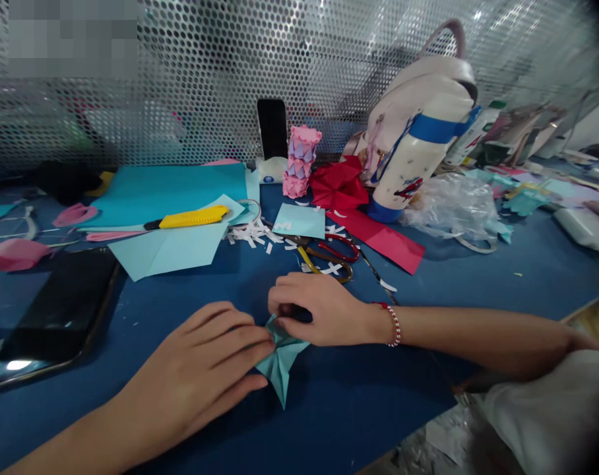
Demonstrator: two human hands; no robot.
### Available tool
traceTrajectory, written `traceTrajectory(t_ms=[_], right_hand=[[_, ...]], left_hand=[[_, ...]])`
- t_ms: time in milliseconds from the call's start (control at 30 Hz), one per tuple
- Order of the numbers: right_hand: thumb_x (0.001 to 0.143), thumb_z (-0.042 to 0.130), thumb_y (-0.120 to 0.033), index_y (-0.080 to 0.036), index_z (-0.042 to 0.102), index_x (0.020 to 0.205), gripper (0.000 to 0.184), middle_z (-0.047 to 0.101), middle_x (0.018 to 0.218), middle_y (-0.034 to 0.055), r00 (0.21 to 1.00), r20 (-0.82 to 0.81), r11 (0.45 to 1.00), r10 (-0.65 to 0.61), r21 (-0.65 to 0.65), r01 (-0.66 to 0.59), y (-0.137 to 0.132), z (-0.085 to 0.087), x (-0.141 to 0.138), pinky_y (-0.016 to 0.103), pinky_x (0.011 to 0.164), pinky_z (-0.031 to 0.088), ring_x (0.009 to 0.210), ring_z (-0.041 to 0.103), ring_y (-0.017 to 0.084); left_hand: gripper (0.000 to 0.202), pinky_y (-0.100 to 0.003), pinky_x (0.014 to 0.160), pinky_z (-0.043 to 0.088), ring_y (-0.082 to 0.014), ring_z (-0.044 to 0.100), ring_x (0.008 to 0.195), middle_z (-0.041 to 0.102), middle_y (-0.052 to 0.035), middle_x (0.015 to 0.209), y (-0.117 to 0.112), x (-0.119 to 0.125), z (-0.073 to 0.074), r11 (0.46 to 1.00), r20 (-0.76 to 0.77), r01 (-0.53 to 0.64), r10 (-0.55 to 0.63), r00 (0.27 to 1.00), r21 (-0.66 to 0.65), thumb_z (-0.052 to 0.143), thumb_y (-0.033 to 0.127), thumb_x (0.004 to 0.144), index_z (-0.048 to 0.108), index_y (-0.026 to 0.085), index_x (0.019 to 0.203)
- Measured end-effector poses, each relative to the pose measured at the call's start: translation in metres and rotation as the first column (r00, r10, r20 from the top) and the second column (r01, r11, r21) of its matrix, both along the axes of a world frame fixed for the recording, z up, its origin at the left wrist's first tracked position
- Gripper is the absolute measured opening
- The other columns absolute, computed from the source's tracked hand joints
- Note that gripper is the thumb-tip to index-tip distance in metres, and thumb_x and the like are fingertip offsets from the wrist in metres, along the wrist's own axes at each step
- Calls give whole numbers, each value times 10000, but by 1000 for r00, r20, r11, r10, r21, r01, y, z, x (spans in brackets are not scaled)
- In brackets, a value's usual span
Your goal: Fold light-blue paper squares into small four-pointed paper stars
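Note:
A folded teal paper star (281, 366) lies on the blue table between my hands, its creased points spread out. From the left, my left hand (205, 366) reaches over it, fingers together and fingertips pressing on the paper. My right hand (316, 307), with a beaded bracelet (393, 326) at the wrist, has its fingers curled and pinches the star's upper point. Part of the paper is hidden under the fingers of both hands.
Behind my hands lie scissors (329, 260), white paper scraps (254, 232), a yellow cutter (193, 217) and light-blue paper (175, 251). A large black phone (57, 303) is at left. A white bottle (413, 165) and red paper (378, 241) stand and lie at right.

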State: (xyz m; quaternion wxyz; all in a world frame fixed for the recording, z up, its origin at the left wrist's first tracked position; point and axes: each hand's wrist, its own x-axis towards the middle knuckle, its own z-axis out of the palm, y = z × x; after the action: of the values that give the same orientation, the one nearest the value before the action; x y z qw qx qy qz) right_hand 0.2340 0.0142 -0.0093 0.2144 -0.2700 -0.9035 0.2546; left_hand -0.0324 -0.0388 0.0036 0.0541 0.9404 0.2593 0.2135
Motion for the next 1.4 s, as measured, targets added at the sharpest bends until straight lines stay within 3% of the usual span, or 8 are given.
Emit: traceTrajectory(t_ms=[100, 233, 400, 567, 900, 1067, 1400], right_hand=[[967, 626, -147, -231, 569, 918, 112, 622, 895, -17, 1000, -13, 1000, 5, -9, -5, -1, 2, -1, 300, 749, 360, 833, 555, 165], [963, 621, -149, -229, 567, 923, 105, 610, 890, -16, 1000, -7, 1000, -1, 0, 1, -1, 3, -1, 306, 752, 361, 839, 554, 167], [984, 645, -170, -226, 584, 938, 95, 645, 900, -8, 1000, 9, 1000, 3, -17, -3, 1, 2, 0, 304, 756, 369, 854, 576, 174], [1060, 602, -200, -223, 609, 953, 110, 697, 955, 9, 1000, 25, 1000, -5, -22, 6, 3, 1, 1, 311, 782, 390, 904, 613, 181], [1078, 616, -201, -211, 639, 965, 116, 715, 958, 10, 999, 13, 999, -32, -13, 32, 3, 0, -1, 296, 774, 391, 901, 628, 171], [1079, 634, -203, -211, 666, 994, 91, 736, 982, 7, 999, -2, 999, -42, -32, 42, 3, 1, 0, 278, 772, 394, 902, 638, 161], [1023, 677, -140, -211, 691, 967, 91, 750, 952, -19, 995, -78, 997, -62, -43, 59, 4, -1, -2, 246, 753, 390, 850, 633, 135]], left_hand=[[302, -324, 1252, 417, -179, 744, 1179, 833, 0, 1278, 0, -4, -1, 984, -117, 116, -100, 988, 136, 519, 319, 1191, 706, 241, 1415], [346, -305, 1248, 392, -181, 722, 1188, 809, -13, 1315, 1, -3, -1, 980, -136, 113, -90, 987, 166, 455, 338, 1210, 700, 219, 1424], [289, -357, 1236, 439, -214, 692, 1254, 773, -22, 1331, -9, -1, -11, 993, -114, -9, 22, 993, 117, 574, 327, 1150, 729, 290, 1391], [335, -408, 1281, 399, -243, 648, 1326, 728, -10, 1446, -13, -3, -26, 982, -42, -58, 66, 997, 180, 627, 373, 1107, 704, 345, 1432], [373, -409, 1258, 360, -233, 593, 1417, 683, -28, 1494, -14, -3, -8, 987, -143, -62, 83, 986, 148, 386, 328, 1216, 685, 339, 1440], [353, -454, 1240, 424, -265, 601, 1423, 657, -49, 1533, -14, -5, -9, 990, -170, -68, 89, 981, 126, 466, 285, 1181, 676, 352, 1456], [371, -445, 1223, 408, -257, 580, 1423, 610, -52, 1535, -14, -4, -11, 987, -141, -86, 106, 984, 137, 391, 301, 1211, 682, 358, 1434]])
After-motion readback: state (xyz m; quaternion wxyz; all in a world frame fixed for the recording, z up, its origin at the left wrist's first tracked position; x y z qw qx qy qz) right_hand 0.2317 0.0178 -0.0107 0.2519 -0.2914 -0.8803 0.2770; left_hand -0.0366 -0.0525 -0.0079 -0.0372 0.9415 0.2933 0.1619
